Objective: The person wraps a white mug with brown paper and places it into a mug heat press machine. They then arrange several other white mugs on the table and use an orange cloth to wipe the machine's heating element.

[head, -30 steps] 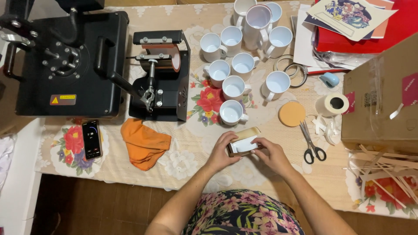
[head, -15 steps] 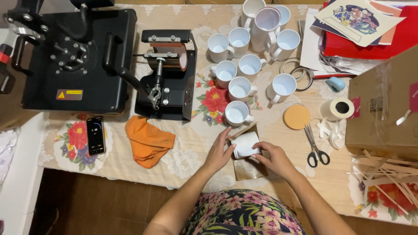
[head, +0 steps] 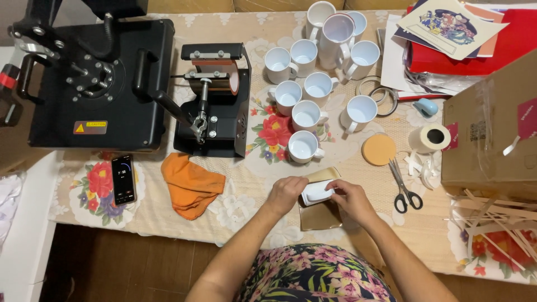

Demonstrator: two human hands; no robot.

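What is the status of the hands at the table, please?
Left hand and right hand gripping white mug. Brown sheet beneath. Nothing obstructing.

- Left hand (head: 285, 193): bare, no glove, no ring or watch visible
- Right hand (head: 348, 197): bare, no glove, no ring or bracelet visible
- Both forearms: uncovered from wrist to lower frame edge, no sleeves in view
- Garment (head: 316, 274): dark fabric with a dense floral print in pink, purple, green and white, covering the torso at bottom centre
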